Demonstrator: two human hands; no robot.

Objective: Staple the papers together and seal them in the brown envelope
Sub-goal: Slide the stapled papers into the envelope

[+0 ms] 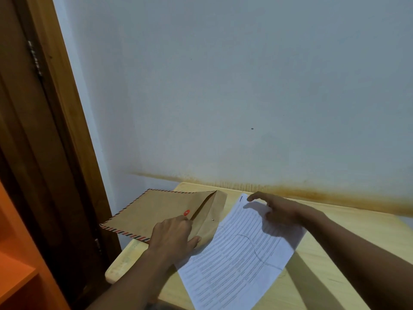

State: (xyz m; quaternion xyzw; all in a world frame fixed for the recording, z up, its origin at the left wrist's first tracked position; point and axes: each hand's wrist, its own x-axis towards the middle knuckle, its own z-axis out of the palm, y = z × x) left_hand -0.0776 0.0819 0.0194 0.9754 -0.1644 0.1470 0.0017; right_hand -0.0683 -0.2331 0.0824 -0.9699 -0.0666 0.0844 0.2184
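Overhang is the danger: the brown envelope (156,211) juts past the table's (362,217) left edge, the left hand (172,236) pinching its mouth. A tug could drop it. The right hand (279,211) hovers, fingers slack, over the papers (234,253) alongside.

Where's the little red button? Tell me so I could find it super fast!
Look at the wooden table against the wall. On its left corner lies a brown envelope with striped edges. The red button sits on it beside the open flap, just above the left hand, and it is the only small, round, bright red thing there.
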